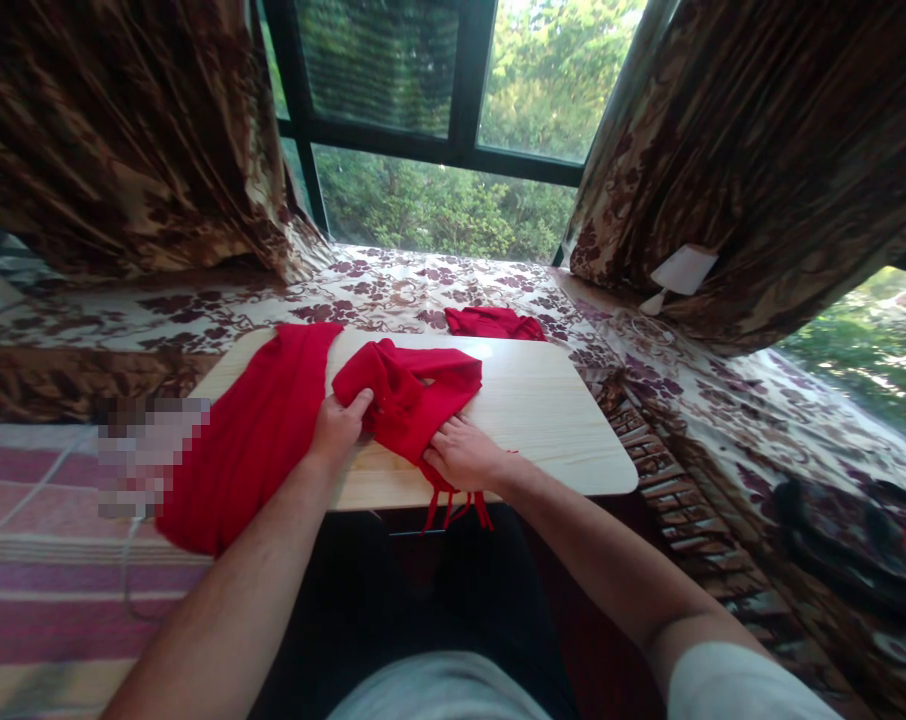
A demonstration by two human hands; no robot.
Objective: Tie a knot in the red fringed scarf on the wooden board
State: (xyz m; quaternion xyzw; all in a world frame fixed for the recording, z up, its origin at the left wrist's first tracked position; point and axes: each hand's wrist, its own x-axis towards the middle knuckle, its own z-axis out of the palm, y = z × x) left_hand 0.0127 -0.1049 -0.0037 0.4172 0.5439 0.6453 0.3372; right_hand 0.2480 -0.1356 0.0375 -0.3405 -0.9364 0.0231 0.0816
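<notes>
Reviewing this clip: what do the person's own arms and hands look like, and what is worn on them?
Both hands are bare: the left hand and the right hand show no gloves, and no rings or watch can be seen. The forearms are uncovered. A short, light grey sleeve covers the right upper arm at the bottom edge; no sleeve shows on the left arm in this view.

Two bare forearms reach forward from the bottom edge, converging. The left hand (338,428) lies knuckles up, thumb stretched rightward. The right hand (464,455) lies palm down, fingers curled, wrist angled inward.
</notes>
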